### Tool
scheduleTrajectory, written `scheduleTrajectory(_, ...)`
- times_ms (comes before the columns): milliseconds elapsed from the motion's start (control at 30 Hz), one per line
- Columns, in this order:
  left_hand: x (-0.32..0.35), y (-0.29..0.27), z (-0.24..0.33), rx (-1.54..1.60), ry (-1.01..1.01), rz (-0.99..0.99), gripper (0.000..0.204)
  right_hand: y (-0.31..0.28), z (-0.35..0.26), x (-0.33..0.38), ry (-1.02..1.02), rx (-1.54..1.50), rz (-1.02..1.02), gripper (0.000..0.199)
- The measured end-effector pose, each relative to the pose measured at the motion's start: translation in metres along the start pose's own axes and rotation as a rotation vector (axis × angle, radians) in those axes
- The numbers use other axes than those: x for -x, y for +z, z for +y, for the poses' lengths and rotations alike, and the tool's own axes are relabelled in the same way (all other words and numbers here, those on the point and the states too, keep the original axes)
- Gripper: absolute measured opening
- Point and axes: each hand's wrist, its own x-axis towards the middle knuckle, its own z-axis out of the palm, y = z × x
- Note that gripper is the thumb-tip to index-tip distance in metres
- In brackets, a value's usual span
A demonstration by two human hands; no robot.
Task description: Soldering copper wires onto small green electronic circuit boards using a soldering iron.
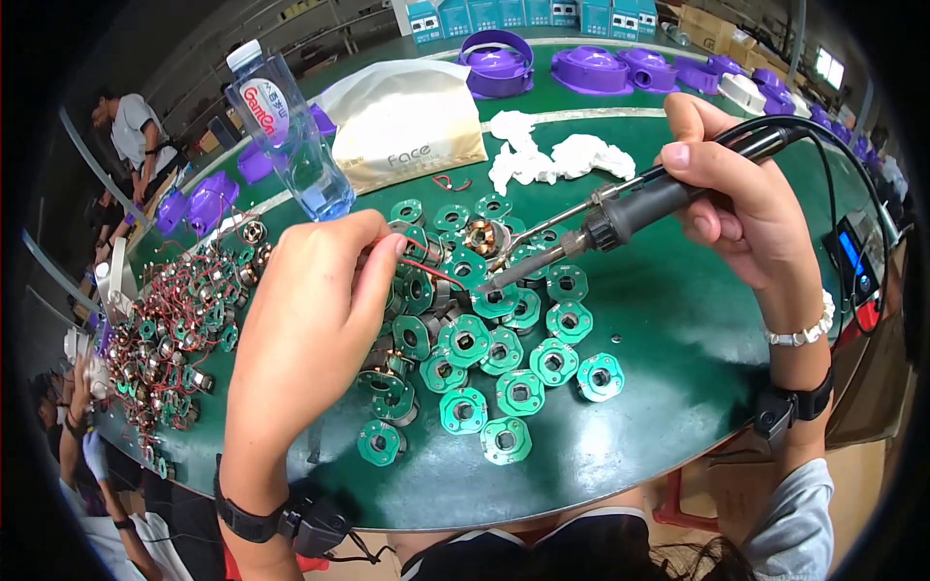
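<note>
Over the green table top [668, 329], my left hand [310, 310] pinches a thin red wire [431, 272] tight between thumb and finger, right above the pile of round green boards with copper coils [484, 339]. I should keep that wire very still and only touch the hot tip to the joint for a moment. My right hand [741, 203] is wrapped snugly around the black soldering iron [620, 215], tip down on a board.
</note>
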Motion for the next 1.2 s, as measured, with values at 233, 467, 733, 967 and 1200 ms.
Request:
scheduleTrajectory(233,0.005,0.005,-0.007,-0.019,0.066,0.133,0.017,0.004,0.006,0.0,0.01,0.045,-0.022,0.025)
scheduleTrajectory(467,0.008,0.009,-0.009,0.009,0.072,0.199,0.017,0.01,0.011,0.001,0.007,0.057,-0.016,0.029)
scheduleTrajectory(733,0.009,0.006,-0.007,0.033,0.031,0.147,0.017,0.01,0.011,0.002,0.02,0.042,-0.03,0.028)
scheduleTrajectory(967,0.004,-0.001,0.002,0.11,-0.037,0.075,0.017,0.014,0.01,0.003,0.023,0.024,0.001,0.027)
scheduleTrajectory(1200,0.007,0.005,-0.008,0.081,0.052,0.161,0.017,0.007,0.008,0.001,0.022,0.037,-0.019,0.023)
